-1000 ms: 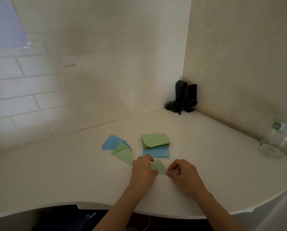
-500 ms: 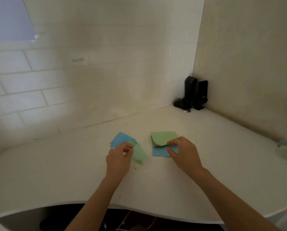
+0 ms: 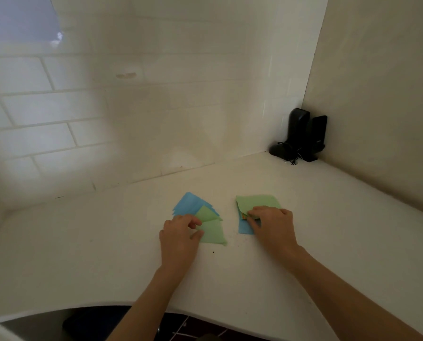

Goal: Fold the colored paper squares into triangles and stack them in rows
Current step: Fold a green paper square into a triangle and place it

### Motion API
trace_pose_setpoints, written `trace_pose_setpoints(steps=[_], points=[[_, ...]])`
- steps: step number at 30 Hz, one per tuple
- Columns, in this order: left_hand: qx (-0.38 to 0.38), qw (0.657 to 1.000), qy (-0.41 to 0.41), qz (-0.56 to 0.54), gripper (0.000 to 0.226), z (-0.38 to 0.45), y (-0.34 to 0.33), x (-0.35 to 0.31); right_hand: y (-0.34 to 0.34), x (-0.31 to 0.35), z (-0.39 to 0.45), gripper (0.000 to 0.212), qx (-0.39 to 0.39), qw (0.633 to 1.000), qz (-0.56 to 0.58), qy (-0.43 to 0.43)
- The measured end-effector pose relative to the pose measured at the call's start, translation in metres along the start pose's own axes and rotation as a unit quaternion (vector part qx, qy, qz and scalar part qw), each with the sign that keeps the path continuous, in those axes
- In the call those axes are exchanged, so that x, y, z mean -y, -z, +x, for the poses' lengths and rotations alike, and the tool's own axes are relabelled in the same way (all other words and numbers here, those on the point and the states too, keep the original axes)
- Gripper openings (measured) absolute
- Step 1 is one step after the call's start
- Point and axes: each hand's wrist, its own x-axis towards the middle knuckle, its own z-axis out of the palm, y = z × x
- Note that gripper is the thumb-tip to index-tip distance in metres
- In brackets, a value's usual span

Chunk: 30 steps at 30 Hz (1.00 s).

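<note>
The left hand (image 3: 178, 236) pinches the near green triangle (image 3: 212, 232) at its left edge, overlapping green and blue triangles (image 3: 188, 205). The right hand (image 3: 273, 226) curls its fingertips on the top green sheet of the square stack (image 3: 257, 203). No writing is legible on the black speakers (image 3: 303, 134).

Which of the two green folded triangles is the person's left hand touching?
The nearer green triangle: the left hand touches its left edge. The farther green triangle lies behind it, overlapping the blue triangles.

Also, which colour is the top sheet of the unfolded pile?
Light green; the head view shows the top sheet plainly.
</note>
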Motion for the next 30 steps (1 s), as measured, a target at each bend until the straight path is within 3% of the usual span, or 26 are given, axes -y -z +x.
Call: trace_pose_setpoints(steps=[11, 21, 25, 30], points=[[-0.020, 0.999, -0.028, -0.003, 0.019, 0.000, 0.000, -0.009, 0.009, 0.004, 0.001, 0.011, -0.037, 0.999, 0.019, -0.022], [0.012, 0.979, -0.185, -0.089, 0.021, -0.023, -0.013, -0.062, 0.059, -0.017, -0.025, 0.005, -0.131, 0.990, 0.036, 0.039], [0.043, 0.960, -0.259, -0.099, 0.030, -0.042, -0.025, -0.083, 0.073, -0.025, -0.057, 0.009, -0.132, 0.988, 0.009, 0.075], [0.094, 0.947, -0.296, -0.082, 0.031, -0.066, -0.041, -0.089, 0.071, -0.040, -0.095, 0.005, -0.110, 0.990, 0.001, 0.092]])
